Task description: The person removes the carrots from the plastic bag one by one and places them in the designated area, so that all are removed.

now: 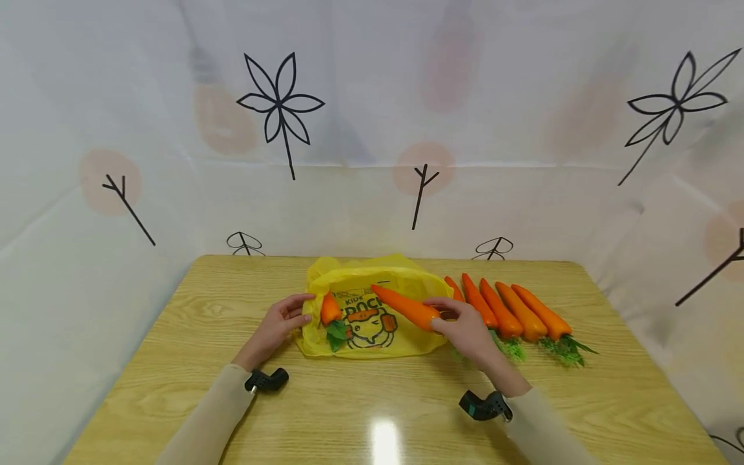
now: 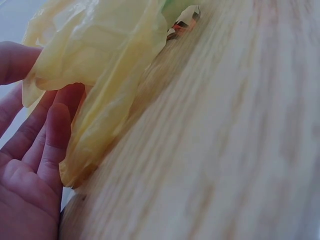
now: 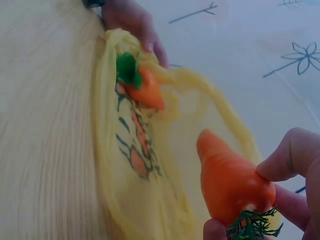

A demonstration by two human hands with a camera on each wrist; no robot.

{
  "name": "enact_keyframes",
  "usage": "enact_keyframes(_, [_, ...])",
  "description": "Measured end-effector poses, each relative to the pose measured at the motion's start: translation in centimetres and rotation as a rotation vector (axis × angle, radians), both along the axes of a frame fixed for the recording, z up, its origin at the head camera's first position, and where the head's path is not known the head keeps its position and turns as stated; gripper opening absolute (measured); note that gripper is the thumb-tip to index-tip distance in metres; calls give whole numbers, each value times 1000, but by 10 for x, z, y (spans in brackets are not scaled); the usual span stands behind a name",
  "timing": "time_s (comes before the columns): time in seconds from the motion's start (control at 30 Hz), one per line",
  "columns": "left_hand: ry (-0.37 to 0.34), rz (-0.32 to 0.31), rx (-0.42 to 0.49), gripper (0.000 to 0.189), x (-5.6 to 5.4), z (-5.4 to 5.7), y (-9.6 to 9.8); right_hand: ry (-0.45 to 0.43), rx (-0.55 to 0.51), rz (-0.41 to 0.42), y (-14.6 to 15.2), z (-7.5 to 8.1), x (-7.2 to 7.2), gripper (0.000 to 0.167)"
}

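A yellow plastic bag [image 1: 407,345] lies on the table with its mouth towards me. My left hand [image 1: 280,326] holds its left edge; in the left wrist view the fingers [image 2: 50,145] reach around the thin plastic, which partly hides their tips. My right hand [image 1: 467,329] grips an orange carrot [image 1: 407,308] by its thick end, over the bag's mouth, with the tip pointing left and away. Green fronds [image 3: 255,225] stick out from that end in the right wrist view. Inside the bag's left side sits a short orange carrot [image 3: 145,90] with green leaves [image 3: 128,70].
Several more carrots [image 1: 529,310] with green tops [image 1: 564,349] lie side by side to the right of the bag, the nearest partly behind my right hand. The wooden table [image 1: 325,413] reaches to a white curtain [image 1: 360,206] printed with black flowers.
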State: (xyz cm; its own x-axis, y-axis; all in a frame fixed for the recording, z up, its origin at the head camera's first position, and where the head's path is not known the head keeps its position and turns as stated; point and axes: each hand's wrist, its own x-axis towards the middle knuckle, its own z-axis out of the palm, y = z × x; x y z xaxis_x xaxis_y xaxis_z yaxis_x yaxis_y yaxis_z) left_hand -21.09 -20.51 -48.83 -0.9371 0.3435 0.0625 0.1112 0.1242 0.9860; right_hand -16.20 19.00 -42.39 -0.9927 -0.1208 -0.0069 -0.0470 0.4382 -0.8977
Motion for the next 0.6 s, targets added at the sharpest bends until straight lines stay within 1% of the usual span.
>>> enact_keyframes(0.1, [-4, -4, -3, 48, 0, 0, 0, 25, 22, 15, 16, 3, 6, 36])
enact_keyframes(0.3, [-9, -6, -3, 48, 0, 2, 1, 51, -9, 83, 51, 2, 16, 35])
enact_keyframes(0.47, [-11, -3, -4, 49, 1, 4, 2, 42, -50, 144, 79, 0, 23, 35])
enact_keyframes(0.6, [-12, 0, -7, 49, 1, 3, 1, 23, -67, 160, 98, 0, 29, 37])
